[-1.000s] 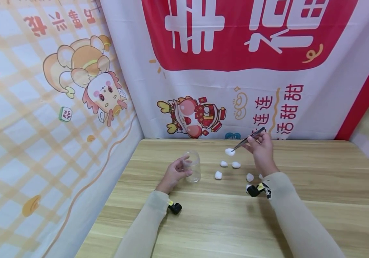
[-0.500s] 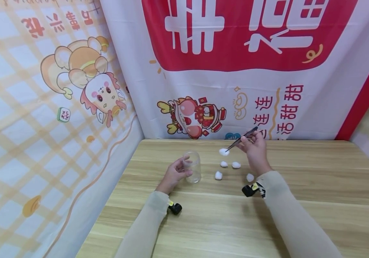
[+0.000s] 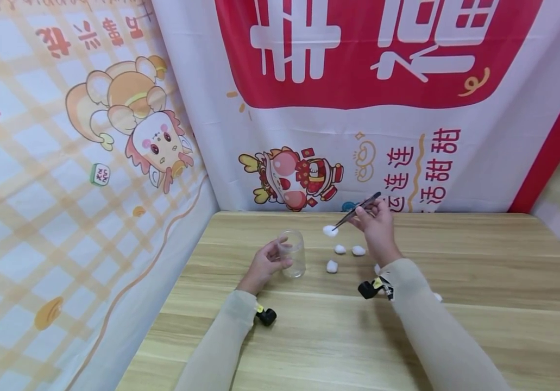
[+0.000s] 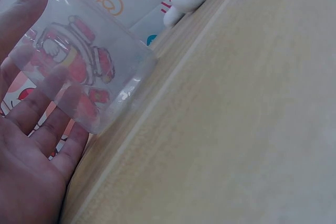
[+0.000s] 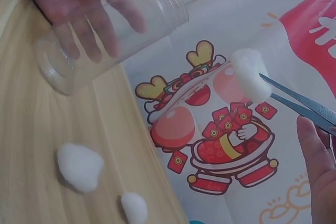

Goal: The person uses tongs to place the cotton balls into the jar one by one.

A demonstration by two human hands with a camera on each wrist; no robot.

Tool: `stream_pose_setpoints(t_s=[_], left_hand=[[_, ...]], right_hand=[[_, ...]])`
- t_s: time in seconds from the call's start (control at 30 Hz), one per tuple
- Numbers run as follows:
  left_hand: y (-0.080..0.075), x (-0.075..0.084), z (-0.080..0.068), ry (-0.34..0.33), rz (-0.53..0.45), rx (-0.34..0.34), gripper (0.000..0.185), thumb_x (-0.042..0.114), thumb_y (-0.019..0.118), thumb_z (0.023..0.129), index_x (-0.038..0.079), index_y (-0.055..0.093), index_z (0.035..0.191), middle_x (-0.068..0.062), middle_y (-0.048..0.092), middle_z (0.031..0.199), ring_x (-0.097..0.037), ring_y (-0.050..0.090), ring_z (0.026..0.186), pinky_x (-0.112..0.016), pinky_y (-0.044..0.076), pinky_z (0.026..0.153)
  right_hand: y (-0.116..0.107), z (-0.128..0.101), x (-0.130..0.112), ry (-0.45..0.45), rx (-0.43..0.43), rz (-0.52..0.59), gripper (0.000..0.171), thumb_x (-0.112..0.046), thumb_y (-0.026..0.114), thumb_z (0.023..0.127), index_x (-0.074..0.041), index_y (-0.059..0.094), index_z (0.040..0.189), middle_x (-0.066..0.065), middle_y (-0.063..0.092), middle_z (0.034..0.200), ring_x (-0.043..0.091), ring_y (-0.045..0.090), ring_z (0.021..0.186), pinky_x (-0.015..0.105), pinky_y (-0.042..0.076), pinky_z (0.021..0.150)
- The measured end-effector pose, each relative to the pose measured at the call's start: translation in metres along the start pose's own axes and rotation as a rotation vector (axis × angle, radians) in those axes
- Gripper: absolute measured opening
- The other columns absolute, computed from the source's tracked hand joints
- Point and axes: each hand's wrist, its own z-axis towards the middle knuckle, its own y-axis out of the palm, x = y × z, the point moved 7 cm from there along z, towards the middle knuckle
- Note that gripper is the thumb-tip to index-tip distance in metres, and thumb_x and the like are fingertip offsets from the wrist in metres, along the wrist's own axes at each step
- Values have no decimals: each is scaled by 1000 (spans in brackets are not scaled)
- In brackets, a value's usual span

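Right hand [image 3: 376, 227]: fingers pinched round slim dark metal tweezers [image 3: 358, 209], whose tips clamp a small white cotton ball [image 3: 330, 231] held in the air above the table, just right of the jar mouth. Left hand [image 3: 263, 264]: fingers curled about a clear plastic jar [image 3: 293, 253] standing on the light wooden table [image 3: 480, 260] (nothing visible inside it). Loose white cotton balls [image 3: 350, 250]: lying on the table between the hands. Printed fabric backdrop [image 3: 309, 108]: hung behind the table, cartoon figures and red lettering.
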Motion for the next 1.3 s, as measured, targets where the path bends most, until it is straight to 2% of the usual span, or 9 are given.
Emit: stream_pose_setpoints(t_s=[0.47,0.6,0.83,1.07,1.3], left_hand=[[0,1,-1,-21,-2,12,68,11,79,83,11,48,143,-7,59,131,-25,53,122,-35,42,102],[0,0,0,-10,0,12,69,11,79,83,8,46,144,-8,60,130,-27,53,121,-36,43,102],[1,0,2,-5,-3,-3,73,10,78,83,2,41,146,-10,59,132,-28,53,122,-36,43,102],[0,0,2,-11,-5,3,69,13,79,82,9,47,143,-10,59,131,-27,54,120,-35,44,101],[0,1,2,-17,14,13,68,13,80,82,10,48,142,-9,60,130,-27,54,119,-35,44,101]], right_hand=[[24,-5,3,42,-5,65,22,2,54,96,-7,45,114,19,48,114,25,57,103,38,53,88],[31,-6,6,45,-6,84,22,3,55,96,-7,46,114,20,47,115,26,56,102,38,54,88],[39,-8,10,34,-7,105,21,3,54,96,-7,46,113,13,49,107,24,56,101,38,54,88],[46,-9,17,44,-1,126,20,4,54,96,-6,46,111,14,49,107,24,56,100,39,53,88],[54,-11,20,71,-4,112,19,0,54,97,-7,45,113,14,49,108,27,55,106,37,54,88]])
